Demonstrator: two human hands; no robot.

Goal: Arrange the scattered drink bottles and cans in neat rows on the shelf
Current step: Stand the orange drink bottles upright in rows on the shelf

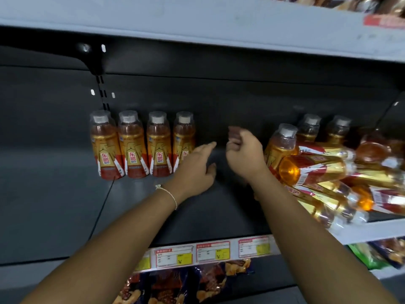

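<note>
Several gold-and-red drink bottles [131,145] stand upright in a row at the back left of the dark shelf [197,216]. My left hand [197,165] reaches in just right of that row with straight fingers, beside the rightmost standing bottle [183,139], and holds nothing. My right hand [243,154] hovers mid-shelf with fingers loosely curled and blurred, nothing in it. To the right, several bottles lie tumbled in a pile [324,172], with a few upright ones [282,143] behind them.
A white shelf [197,23] runs overhead. Price tags [210,251] line the shelf's front edge, and snack bags [186,281] sit on the level below. A black bracket [98,62] is fixed at the back left. The dark back panel is close behind the bottles.
</note>
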